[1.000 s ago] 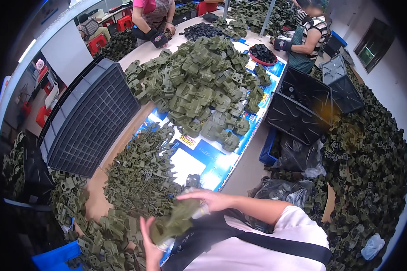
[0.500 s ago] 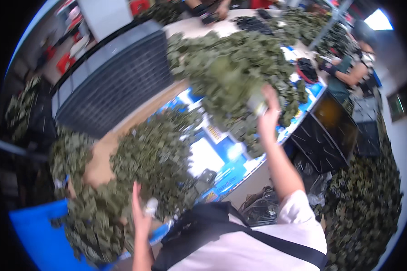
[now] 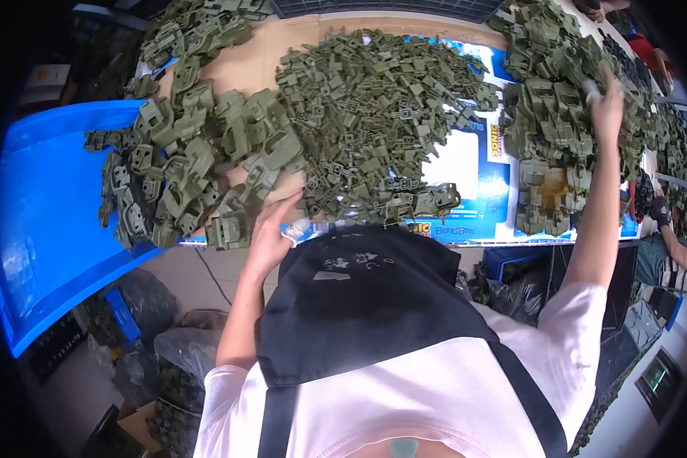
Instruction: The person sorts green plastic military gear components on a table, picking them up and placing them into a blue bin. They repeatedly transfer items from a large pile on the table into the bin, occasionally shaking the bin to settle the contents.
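My left hand [image 3: 269, 235] is at the front edge of the table, its fingers stretched out beside a heap of small olive-green plastic parts [image 3: 359, 114]. White wrapping covers its thumb tip. Larger olive-green molded plastic parts [image 3: 195, 153] lie piled just left of that hand. Reaching far to the right, my right hand [image 3: 607, 111] rests at or just over another pile of large green molded parts [image 3: 546, 114]. Its fingers are extended, also with white wrapping on the thumb, and I see nothing held in either hand.
A big blue tray [image 3: 53, 206] stands at the left. Along the far edge is a dark ribbed crate [image 3: 389, 6]. Blue-and-white printed sheet [image 3: 504, 195] and brown cardboard [image 3: 256, 57] cover the table. Another person's arm [image 3: 675, 248] shows at the far right; plastic bags [image 3: 511, 298] lie below.
The view has swung left, bringing the blue tray and left piles fully in. My right hand stays out over the right pile; my left hand remains near the front edge.
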Available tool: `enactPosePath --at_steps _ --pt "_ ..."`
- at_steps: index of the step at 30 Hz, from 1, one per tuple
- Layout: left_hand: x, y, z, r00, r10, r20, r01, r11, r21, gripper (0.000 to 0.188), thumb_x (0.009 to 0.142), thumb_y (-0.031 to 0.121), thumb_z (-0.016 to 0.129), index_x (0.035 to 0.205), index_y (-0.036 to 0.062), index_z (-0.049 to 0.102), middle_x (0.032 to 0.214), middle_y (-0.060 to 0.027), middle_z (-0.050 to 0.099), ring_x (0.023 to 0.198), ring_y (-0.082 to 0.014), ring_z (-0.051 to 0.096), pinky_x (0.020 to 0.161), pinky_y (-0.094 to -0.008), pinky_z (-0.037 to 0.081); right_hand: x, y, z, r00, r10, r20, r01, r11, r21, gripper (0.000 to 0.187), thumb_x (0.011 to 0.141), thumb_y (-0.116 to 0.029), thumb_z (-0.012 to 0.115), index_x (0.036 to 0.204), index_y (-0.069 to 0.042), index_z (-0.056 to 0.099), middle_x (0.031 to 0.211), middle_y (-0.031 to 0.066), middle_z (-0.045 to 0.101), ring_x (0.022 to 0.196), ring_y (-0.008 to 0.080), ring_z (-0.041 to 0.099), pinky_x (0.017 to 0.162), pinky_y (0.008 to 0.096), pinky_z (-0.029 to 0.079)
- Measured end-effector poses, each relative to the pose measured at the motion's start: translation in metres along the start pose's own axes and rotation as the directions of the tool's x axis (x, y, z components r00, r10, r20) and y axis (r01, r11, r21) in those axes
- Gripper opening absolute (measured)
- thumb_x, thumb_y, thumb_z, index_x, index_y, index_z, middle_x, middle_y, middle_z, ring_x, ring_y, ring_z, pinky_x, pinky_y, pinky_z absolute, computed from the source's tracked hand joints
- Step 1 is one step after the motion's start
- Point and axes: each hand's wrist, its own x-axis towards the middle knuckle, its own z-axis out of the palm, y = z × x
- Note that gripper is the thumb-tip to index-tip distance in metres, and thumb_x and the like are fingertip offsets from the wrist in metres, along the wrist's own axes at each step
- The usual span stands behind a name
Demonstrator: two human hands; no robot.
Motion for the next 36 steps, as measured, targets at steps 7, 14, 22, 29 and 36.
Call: enactPosePath --at_steps 7,14,22,29,36 --pt "0.025 -0.03 -0.03 0.974 -0.02 -0.225 0.028 0.999 0.032 0.039 0.073 0.004 0.061 0.112 0.0092 0.057 0.096 -0.0127 0.061 0.095 -0.0294 0.056 0.086 -0.0373 0.042 -0.237 -0.213 -0.016 0.607 -0.272 0.746 -0.113 0.9 0.42 0.087 0.056 -0.011 0.076 0.133 -0.014 0.037 0.14 0.0128 0.03 0.131 0.0314 0.025 0.106 0.0402 0.024" --pt "0.037 -0.014 -0.048 0.968 0.123 -0.22 -0.09 0.984 0.156 0.038 0.074 0.006 0.061 0.111 0.0094 0.058 0.098 -0.009 0.06 0.097 -0.0274 0.054 0.087 -0.0359 0.04 -0.272 -0.229 0.017 0.76 -0.079 0.646 -0.372 0.761 0.531 0.072 0.054 0.01 0.056 0.123 -0.009 0.045 0.118 0.016 0.047 0.114 0.0336 0.042 0.096 0.0389 0.037" --pt "-0.045 -0.114 -0.107 0.867 -0.027 -0.497 0.05 0.998 0.032 0.071 0.067 0.026 0.074 0.129 0.0106 0.043 0.118 -0.0126 0.053 0.112 -0.025 0.048 0.097 -0.0368 0.034 -0.333 -0.16 0.043 0.719 0.49 0.493 -0.586 0.809 0.052 0.081 0.06 0.001 0.063 0.134 -0.006 0.031 0.12 0.0225 0.043 0.113 0.0384 0.039 0.1 0.042 0.027" --pt "-0.06 -0.135 -0.074 0.991 0.01 -0.135 0.046 0.913 0.405 0.09 0.06 0.013 0.074 0.137 0.0131 0.029 0.131 -0.0149 0.041 0.123 -0.0301 0.038 0.104 -0.0424 0.026 -0.246 -0.26 -0.023 0.916 0.129 0.379 -0.258 0.913 0.314 0.081 0.068 0.003 0.067 0.137 -0.011 0.029 0.129 0.0204 0.038 0.12 0.0363 0.034 0.102 0.0387 0.027" --pt "-0.028 -0.077 -0.087 0.977 -0.212 -0.027 0.14 0.728 -0.671 0.065 0.072 0.009 0.069 0.13 0.0004 0.04 0.108 -0.0092 0.058 0.099 -0.0166 0.056 0.085 -0.029 0.044 -0.172 -0.351 -0.068 0.885 -0.294 0.362 -0.05 0.712 0.701 0.055 0.068 0.003 0.066 0.12 -0.006 0.05 0.127 0.0131 0.048 0.117 0.0298 0.045 0.098 0.038 0.036"
